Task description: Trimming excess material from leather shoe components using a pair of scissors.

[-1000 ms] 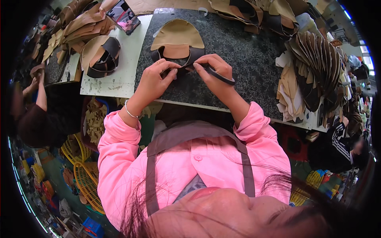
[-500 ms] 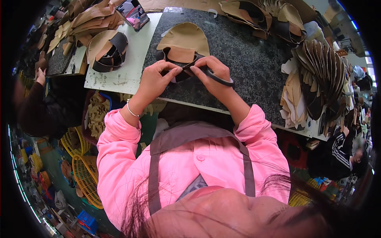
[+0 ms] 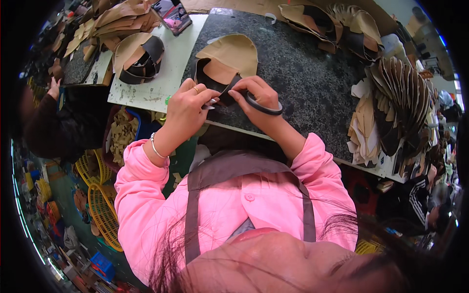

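A leather shoe upper (image 3: 235, 52), tan inside with dark brown sides, lies on the black speckled work slab in front of me. My left hand (image 3: 187, 103) pinches its near edge between thumb and fingers. Something small and pale shows at those fingertips, too small to name. On the other side of the same edge, the thumb and fingers of my right hand (image 3: 259, 96) are closed on the dark leather. A black curved band (image 3: 266, 108) loops out from under the right palm; what it belongs to is hidden.
Left of the slab (image 3: 303, 93), a similar upper (image 3: 138, 58) sits on the white tabletop (image 3: 132, 95), near a propped phone (image 3: 171, 15). More uppers (image 3: 312, 24) lie at the far right. Stacked leather pieces (image 3: 398, 97) fill the right edge. Yellow baskets (image 3: 103, 215) stand on the floor.
Both hands have come slightly nearer to me, the left fingers dipping lower at the upper's near edge. The upper's dark near side now shows more openly between the hands.
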The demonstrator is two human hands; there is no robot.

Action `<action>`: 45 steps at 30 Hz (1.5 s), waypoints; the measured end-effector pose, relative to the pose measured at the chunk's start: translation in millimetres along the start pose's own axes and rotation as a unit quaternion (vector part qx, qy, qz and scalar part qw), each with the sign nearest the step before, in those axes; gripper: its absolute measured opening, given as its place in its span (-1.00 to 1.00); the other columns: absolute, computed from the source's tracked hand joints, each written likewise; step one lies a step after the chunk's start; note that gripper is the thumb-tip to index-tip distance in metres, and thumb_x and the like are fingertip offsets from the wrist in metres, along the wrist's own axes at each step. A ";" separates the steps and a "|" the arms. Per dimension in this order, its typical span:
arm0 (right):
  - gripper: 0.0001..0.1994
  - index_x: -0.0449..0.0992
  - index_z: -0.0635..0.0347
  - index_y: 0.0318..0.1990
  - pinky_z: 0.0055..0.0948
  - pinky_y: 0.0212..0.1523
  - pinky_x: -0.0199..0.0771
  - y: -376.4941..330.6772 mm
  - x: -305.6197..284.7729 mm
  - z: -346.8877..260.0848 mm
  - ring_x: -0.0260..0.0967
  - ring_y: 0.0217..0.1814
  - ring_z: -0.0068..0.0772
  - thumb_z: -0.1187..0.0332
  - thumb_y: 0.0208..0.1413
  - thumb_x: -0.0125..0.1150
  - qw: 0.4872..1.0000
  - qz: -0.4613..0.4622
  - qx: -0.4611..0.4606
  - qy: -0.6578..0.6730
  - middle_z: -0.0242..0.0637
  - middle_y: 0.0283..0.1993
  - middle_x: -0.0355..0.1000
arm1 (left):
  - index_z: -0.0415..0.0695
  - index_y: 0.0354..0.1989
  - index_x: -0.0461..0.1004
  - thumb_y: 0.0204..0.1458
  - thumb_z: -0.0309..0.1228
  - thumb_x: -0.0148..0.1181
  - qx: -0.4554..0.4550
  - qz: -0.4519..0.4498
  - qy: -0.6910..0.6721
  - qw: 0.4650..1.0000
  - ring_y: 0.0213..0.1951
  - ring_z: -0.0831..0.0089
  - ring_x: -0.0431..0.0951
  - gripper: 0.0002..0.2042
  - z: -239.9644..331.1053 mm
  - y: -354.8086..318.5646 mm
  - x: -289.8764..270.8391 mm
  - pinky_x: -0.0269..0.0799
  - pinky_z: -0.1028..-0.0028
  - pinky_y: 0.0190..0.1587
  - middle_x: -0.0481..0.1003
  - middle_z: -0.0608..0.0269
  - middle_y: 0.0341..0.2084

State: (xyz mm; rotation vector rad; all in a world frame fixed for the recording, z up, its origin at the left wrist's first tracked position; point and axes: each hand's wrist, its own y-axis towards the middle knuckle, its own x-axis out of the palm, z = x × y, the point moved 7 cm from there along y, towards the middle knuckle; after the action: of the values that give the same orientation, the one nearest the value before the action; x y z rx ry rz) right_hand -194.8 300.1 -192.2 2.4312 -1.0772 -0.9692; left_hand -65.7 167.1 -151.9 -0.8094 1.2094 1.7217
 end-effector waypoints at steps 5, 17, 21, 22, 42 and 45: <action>-0.88 0.68 0.22 -0.20 -0.29 -0.12 0.62 -5.6 31.7 -17.8 0.65 -0.15 -0.16 0.50 0.14 0.51 0.999 -0.043 -0.014 0.026 -0.17 -0.17 0.62 | -0.04 -0.25 0.72 0.00 -0.45 0.49 -0.001 -0.042 0.048 0.998 -0.28 0.23 0.53 -0.86 -3.1 -22.3 -18.7 0.50 0.28 -0.22 0.60 0.34 -0.42; -0.89 0.71 0.21 -0.25 -0.30 -0.15 0.61 -3.7 32.0 12.6 0.64 -0.20 -0.20 0.41 0.12 0.52 0.992 -0.074 0.087 0.051 -0.22 -0.22 0.64 | -0.10 -0.21 0.72 0.06 -0.41 0.50 -0.056 -0.083 -0.072 0.992 -0.29 0.24 0.57 -0.85 -32.9 -61.7 -5.7 0.52 0.26 -0.29 0.63 0.27 -0.40; -0.85 0.67 0.19 -0.29 -0.20 -0.12 0.54 -6.2 41.2 11.9 0.59 -0.23 -0.13 0.35 0.12 0.52 0.991 -0.096 0.087 0.036 -0.23 -0.28 0.58 | -0.09 -0.16 0.72 0.06 -0.43 0.49 -0.091 -0.104 -0.045 0.989 -0.30 0.25 0.57 -0.83 -33.4 -61.8 -2.5 0.52 0.28 -0.29 0.65 0.28 -0.35; -0.85 0.67 0.19 -0.29 -0.20 -0.12 0.54 -6.5 43.1 11.7 0.59 -0.23 -0.13 0.35 0.12 0.52 0.991 -0.097 0.087 0.036 -0.23 -0.28 0.58 | -0.09 -0.16 0.72 0.06 -0.43 0.49 -0.092 -0.104 -0.046 0.989 -0.30 0.25 0.57 -0.83 -33.7 -63.5 -0.6 0.52 0.28 -0.29 0.65 0.28 -0.35; -0.81 0.59 0.07 -0.26 -0.25 0.07 0.29 -9.4 60.0 -6.8 0.55 -0.16 -0.30 0.28 0.13 0.53 0.985 -0.155 -0.009 -0.078 -0.40 -0.26 0.58 | -0.30 0.06 0.66 0.27 -0.43 0.32 -0.246 -0.102 -0.279 0.923 -0.23 0.04 0.68 -0.74 -38.0 -81.4 42.3 0.54 0.29 -0.15 0.64 -0.09 -0.23; -0.81 0.59 0.07 -0.22 -0.24 0.08 0.29 -11.3 62.3 -10.3 0.56 -0.16 -0.31 0.29 0.14 0.52 0.983 -0.160 -0.024 -0.091 -0.41 -0.23 0.58 | -0.31 0.10 0.64 0.27 -0.45 0.32 -0.260 -0.116 -0.292 0.913 -0.22 0.04 0.67 -0.71 -37.1 -80.6 43.6 0.54 0.28 -0.13 0.63 -0.09 -0.22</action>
State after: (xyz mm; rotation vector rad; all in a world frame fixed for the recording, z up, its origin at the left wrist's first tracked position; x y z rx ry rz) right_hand -151.3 261.5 -219.1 2.5637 -0.7163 -1.3236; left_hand -9.8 157.1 -232.8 -0.6258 0.2383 1.9127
